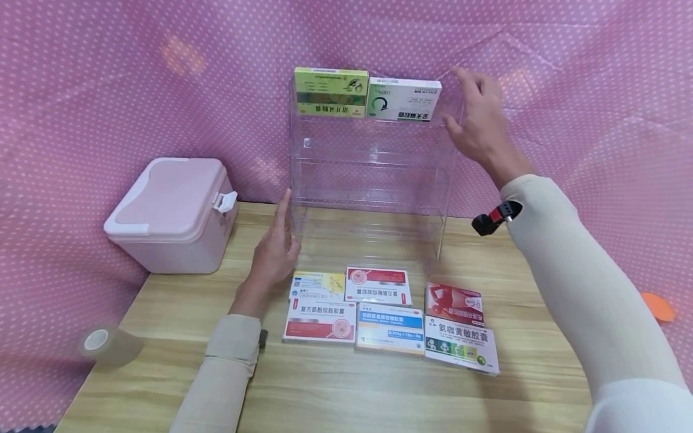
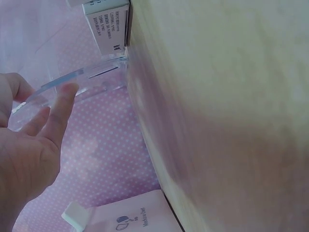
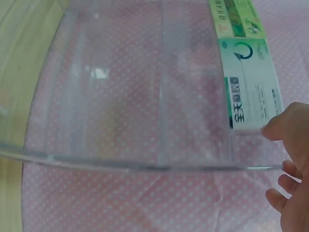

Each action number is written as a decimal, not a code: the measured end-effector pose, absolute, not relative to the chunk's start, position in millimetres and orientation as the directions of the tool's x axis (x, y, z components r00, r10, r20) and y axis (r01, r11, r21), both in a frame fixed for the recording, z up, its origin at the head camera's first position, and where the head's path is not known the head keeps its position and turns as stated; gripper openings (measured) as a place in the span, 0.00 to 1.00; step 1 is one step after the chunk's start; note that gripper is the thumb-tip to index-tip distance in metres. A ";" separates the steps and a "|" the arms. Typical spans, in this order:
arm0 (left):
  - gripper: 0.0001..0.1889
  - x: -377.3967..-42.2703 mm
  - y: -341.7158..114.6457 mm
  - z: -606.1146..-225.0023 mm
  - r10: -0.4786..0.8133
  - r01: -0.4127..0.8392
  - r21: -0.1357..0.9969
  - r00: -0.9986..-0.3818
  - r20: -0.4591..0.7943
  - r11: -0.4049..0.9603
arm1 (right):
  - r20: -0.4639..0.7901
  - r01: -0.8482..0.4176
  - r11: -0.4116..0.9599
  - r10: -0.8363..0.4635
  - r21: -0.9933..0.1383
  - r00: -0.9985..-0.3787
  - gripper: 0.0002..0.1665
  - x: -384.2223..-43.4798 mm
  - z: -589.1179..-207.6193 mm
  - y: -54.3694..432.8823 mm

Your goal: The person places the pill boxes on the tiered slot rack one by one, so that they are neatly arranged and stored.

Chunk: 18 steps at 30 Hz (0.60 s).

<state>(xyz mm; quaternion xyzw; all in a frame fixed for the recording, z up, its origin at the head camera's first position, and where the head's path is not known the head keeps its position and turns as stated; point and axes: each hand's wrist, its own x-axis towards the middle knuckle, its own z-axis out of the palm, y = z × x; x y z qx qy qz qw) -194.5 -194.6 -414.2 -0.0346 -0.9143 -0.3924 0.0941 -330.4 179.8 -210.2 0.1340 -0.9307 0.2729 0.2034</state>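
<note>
A clear tiered display rack point(image 1: 373, 161) stands upright at the back of the table. On its top tier are a green-yellow medicine box point(image 1: 331, 93) and a white-and-green medicine box point(image 1: 403, 99), side by side. My left hand point(image 1: 275, 249) touches the rack's left side low down, fingers straight; in the left wrist view they lie along the clear panel point(image 2: 104, 72). At the top right corner my right hand point(image 1: 482, 123) spreads thumb and fingers. In the right wrist view its thumb point(image 3: 274, 129) is at the white-and-green box's end, the other fingers outside the side panel.
Several medicine boxes lie in front of the rack, among them a blue-and-white box point(image 1: 390, 328) and a red box point(image 1: 455, 302). A pink lidded medicine chest point(image 1: 168, 210) stands left, a tape roll point(image 1: 110, 346) near the table's left edge. Pink dotted cloth point(image 1: 216, 78) hangs behind.
</note>
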 end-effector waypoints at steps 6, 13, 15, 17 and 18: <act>0.58 -194.3 -194.7 -414.2 -0.011 0.137 0.715 -0.980 0.198 0.686 | 0.476 -0.387 0.767 -0.122 -0.512 -0.871 0.40 -311.3 -235.9 209.4; 0.58 -194.0 -194.5 -414.5 -0.008 0.149 0.709 -0.977 0.213 0.689 | 0.375 -0.377 0.763 -0.191 -0.525 -0.907 0.32 -282.3 -281.6 253.9; 0.58 -194.1 -194.2 -414.5 -0.006 0.152 0.710 -0.977 0.214 0.688 | 0.324 -0.387 0.764 -0.244 -0.517 -0.914 0.29 -273.0 -298.1 269.1; 0.58 -194.2 -193.7 -414.4 -0.006 0.151 0.710 -0.977 0.214 0.688 | 0.270 -0.405 0.762 -0.307 -0.505 -0.913 0.26 -264.3 -316.0 284.4; 0.58 -194.3 -193.2 -414.2 -0.009 0.149 0.713 -0.977 0.212 0.685 | 0.229 -0.403 0.754 -0.331 -0.519 -0.915 0.24 -259.5 -324.8 291.7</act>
